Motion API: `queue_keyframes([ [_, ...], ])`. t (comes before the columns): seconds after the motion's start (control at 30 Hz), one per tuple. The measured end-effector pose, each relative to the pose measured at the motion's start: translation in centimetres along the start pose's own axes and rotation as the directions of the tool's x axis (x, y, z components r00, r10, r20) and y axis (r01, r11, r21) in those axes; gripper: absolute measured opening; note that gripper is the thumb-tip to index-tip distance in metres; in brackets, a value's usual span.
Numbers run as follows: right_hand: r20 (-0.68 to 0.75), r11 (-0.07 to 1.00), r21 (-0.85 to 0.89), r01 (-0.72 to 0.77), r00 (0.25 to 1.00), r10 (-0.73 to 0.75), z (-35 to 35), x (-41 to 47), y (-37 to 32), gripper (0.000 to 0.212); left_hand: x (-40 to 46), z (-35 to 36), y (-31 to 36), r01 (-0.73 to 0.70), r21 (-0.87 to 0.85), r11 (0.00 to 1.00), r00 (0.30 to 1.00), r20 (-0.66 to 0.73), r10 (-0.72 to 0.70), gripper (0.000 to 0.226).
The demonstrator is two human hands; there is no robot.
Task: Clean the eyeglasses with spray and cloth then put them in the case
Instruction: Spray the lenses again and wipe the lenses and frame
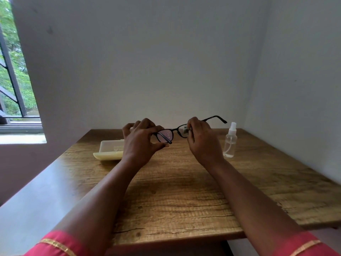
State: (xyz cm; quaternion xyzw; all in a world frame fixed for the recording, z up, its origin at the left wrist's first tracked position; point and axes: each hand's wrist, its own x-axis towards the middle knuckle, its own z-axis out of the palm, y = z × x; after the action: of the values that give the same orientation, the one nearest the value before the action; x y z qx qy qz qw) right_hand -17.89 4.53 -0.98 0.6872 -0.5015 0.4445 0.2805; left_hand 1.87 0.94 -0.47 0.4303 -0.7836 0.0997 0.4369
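Eyeglasses (172, 134) are held above the table (184, 191), steadied at the left lens rim by the pinching left hand (141, 143). A small cloth (185, 130) is pinched over the other lens by the right hand (202, 139), presumably for wiping. Case (110, 149) lies open left; spray bottle (230, 140) stands right.

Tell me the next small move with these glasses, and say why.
Probably rub the cloth over the lens under the right hand, then shift to the other one. The left hand holds the eyeglasses by the frame above the table, droplets still dot the left lens, the spray bottle stands aside, and the case lies open.
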Motion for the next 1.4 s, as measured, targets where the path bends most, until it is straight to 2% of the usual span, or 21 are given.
queue_keyframes([
  [0.13,0.001,0.996,0.083,0.037,0.999,-0.037,0.07,0.07,0.09,0.012,-0.02,0.1,0.03,-0.024,0.0,1.0,1.0,0.0,0.024,0.048],
  [0.2,0.015,0.983,0.178,0.052,0.998,-0.056,0.03,0.04,0.03,0.012,-0.07,0.09,0.17,-0.035,0.001,0.999,0.999,-0.014,0.035,0.047],
  [0.3,-0.013,0.923,0.386,0.013,1.0,-0.009,-0.3,0.1,-0.45,0.021,-0.1,0.01,0.27,-0.024,-0.004,1.0,0.999,-0.023,0.024,0.047],
  [0.4,-0.079,0.889,0.459,0.005,0.996,0.035,-0.61,0.21,-0.79,0.032,-0.11,-0.06,0.23,-0.01,-0.002,1.0,1.0,-0.012,0.01,0.048],
  [0.47,-0.122,0.903,0.429,0.0,0.991,0.058,-0.59,0.21,-0.65,0.034,-0.13,-0.11,0.21,-0.006,0.0,1.0,1.0,-0.006,0.006,0.049],
  [0.53,-0.138,0.944,0.329,-0.005,0.989,0.053,-0.56,0.09,-0.37,0.03,-0.14,-0.11,0.2,-0.004,-0.007,1.0,1.0,-0.007,0.004,0.049],
  [0.63,-0.111,0.992,0.117,0.054,0.993,-0.041,-0.44,-0.08,-0.02,0.01,-0.13,-0.05,0.2,-0.003,-0.018,1.0,1.0,-0.008,0.003,0.049],
  [0.77,-0.056,0.988,-0.105,0.112,0.991,-0.118,-0.17,0.02,0.18,0.021,-0.17,-0.13,0.22,-0.004,-0.036,0.999,1.0,-0.027,0.003,0.048],
  [0.83,-0.043,0.976,-0.187,0.113,0.992,-0.123,-0.02,0.07,0.17,0.015,-0.2,-0.11,0.18,-0.003,-0.043,0.999,1.0,-0.031,0.002,0.049],
  [0.9,-0.01,0.967,-0.217,0.134,0.99,-0.14,0.04,0.12,0.13,0.018,-0.2,-0.1,0.13,-0.002,-0.039,0.999,0.999,-0.035,0.0,0.049],
  [1.13,0.131,0.976,-0.124,0.181,0.978,-0.165,-0.23,0.13,-0.12,0.042,-0.11,-0.3,0.01,0.033,-0.06,0.998,0.997,-0.073,-0.037,0.051],
  [1.27,0.134,0.96,-0.175,0.218,0.971,-0.196,-0.46,0.32,0.11,0.029,-0.12,-0.38,-0.04,0.021,-0.07,0.997,0.997,-0.073,-0.026,0.05],
  [1.4,0.055,0.948,-0.276,0.16,0.987,-0.151,-0.68,0.33,0.09,0.02,-0.05,-0.36,0.08,0.008,-0.072,0.997,0.997,-0.072,-0.013,0.049],
])
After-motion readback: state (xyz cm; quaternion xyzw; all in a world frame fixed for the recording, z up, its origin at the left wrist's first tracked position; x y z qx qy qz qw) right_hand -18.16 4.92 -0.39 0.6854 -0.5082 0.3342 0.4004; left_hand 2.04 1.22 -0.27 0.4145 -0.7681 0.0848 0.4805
